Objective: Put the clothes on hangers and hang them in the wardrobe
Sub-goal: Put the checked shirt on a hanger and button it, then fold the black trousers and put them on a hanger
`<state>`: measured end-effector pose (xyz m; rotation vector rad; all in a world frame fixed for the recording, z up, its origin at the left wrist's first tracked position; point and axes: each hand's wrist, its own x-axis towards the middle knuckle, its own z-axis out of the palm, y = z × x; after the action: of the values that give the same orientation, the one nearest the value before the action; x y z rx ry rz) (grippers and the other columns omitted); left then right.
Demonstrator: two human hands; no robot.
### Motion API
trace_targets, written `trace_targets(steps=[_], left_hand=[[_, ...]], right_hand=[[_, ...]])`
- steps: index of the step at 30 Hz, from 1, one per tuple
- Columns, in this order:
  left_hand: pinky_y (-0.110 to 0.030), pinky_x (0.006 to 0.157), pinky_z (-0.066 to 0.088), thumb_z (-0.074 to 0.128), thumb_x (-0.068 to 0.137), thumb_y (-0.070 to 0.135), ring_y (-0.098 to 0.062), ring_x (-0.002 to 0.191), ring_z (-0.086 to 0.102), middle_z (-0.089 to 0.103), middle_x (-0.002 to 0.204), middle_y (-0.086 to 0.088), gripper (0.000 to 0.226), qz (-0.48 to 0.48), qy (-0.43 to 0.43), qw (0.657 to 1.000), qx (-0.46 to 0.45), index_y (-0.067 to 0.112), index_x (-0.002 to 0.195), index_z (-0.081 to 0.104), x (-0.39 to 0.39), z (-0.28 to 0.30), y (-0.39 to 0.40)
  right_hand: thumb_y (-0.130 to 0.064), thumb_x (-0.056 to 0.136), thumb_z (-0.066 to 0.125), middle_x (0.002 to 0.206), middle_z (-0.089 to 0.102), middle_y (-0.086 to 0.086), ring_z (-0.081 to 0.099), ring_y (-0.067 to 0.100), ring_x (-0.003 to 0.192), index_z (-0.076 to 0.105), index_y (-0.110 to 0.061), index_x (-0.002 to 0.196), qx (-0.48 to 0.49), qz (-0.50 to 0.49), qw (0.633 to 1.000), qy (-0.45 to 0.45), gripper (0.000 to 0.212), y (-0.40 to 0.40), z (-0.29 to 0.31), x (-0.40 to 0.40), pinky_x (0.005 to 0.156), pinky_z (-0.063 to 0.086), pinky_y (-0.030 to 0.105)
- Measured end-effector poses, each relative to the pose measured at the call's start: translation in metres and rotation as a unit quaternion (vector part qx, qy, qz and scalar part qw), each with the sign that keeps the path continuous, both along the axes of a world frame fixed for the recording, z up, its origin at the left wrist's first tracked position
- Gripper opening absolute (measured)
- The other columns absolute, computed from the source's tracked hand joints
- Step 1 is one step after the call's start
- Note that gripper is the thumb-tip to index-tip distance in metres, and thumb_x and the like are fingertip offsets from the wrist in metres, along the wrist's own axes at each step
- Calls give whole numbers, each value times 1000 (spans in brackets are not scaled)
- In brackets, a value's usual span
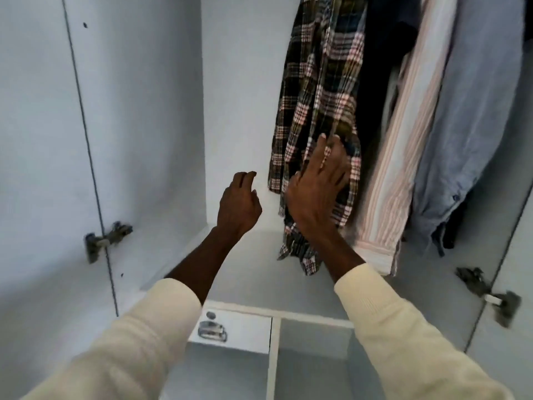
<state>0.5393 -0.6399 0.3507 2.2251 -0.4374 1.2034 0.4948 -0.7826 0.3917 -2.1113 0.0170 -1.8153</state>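
A dark plaid shirt (320,90) hangs in the white wardrobe (239,82), leftmost of the row of clothes. My right hand (317,183) lies flat against its lower part, fingers straight and pointing up. My left hand (239,204) hovers just left of the shirt's hem with loosely curled fingers, holding nothing and touching nothing. To the right of the plaid shirt hang a dark navy garment (383,53), a pink-striped white shirt (403,157) and a light blue shirt (473,125). The hangers and rail lie above the frame's top edge.
The left wardrobe door (43,140) stands open, with a metal hinge (106,238). Another hinge (490,295) sits on the right door. Below the hanging space is a shelf (259,272), then a drawer with a metal handle (212,330) and an open compartment (314,359).
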Motion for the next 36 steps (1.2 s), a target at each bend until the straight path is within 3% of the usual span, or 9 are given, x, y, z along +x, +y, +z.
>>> trace_targets(steps=[4,7,12,17,20,24,27,32,36], left_hand=[[-47,85,53,54,89,5,-35,102,63,55,130,-14,43,46,55,996,-55,6,132,53,-84,-87,13],[-45,85,52,53,88,4,-34,101,63,55,130,-13,45,94,125,985,-73,6,133,53,-161,-169,37],[-43,96,46,52,89,3,-37,116,55,50,139,-13,50,254,332,898,-134,8,139,49,-325,-304,90],[-40,97,41,52,88,3,-35,120,50,47,139,-13,57,356,509,768,-160,9,144,41,-519,-397,123],[-42,94,47,48,87,0,-35,116,52,45,140,-15,58,407,558,697,-195,9,143,38,-648,-436,142],[-42,92,46,45,85,2,-35,111,53,43,133,-15,56,458,606,611,-224,8,140,39,-807,-466,165],[-42,90,46,44,85,3,-37,108,55,44,130,-15,50,501,600,569,-256,7,135,42,-897,-470,186],[-42,97,42,45,87,3,-37,115,53,42,134,-15,51,564,560,515,-321,8,138,41,-1010,-460,218],[-40,100,39,44,90,5,-33,122,50,43,138,-11,53,584,545,473,-371,11,142,39,-1065,-469,232]], right_hand=[[-14,86,50,133,53,21,46,33,124,50,-1,134,-55,172,981,64,49,35,-116,-51,105,36,47],[-12,88,41,105,65,15,63,34,96,64,-1,111,-56,265,942,196,34,72,-207,-105,83,49,41],[-5,94,43,111,64,14,61,36,100,61,-5,111,-67,366,778,507,25,130,-340,-226,85,48,40],[-10,96,41,108,65,14,62,36,102,55,-9,114,-211,390,637,631,23,172,-438,-362,77,43,35],[-14,98,37,119,62,14,60,35,110,45,-13,137,-283,415,541,674,40,198,-480,-453,85,43,31],[-8,92,42,119,62,16,60,37,110,51,-11,128,-384,450,456,664,37,249,-504,-579,92,46,37],[-4,89,42,110,64,18,61,39,104,53,-7,116,-423,497,415,634,28,292,-503,-661,85,50,42],[-5,90,39,100,67,18,63,35,84,53,-6,117,-468,550,371,584,30,362,-495,-779,72,55,43],[-6,92,41,99,68,18,64,34,81,57,-5,113,-504,565,329,565,27,403,-502,-839,73,57,46]])
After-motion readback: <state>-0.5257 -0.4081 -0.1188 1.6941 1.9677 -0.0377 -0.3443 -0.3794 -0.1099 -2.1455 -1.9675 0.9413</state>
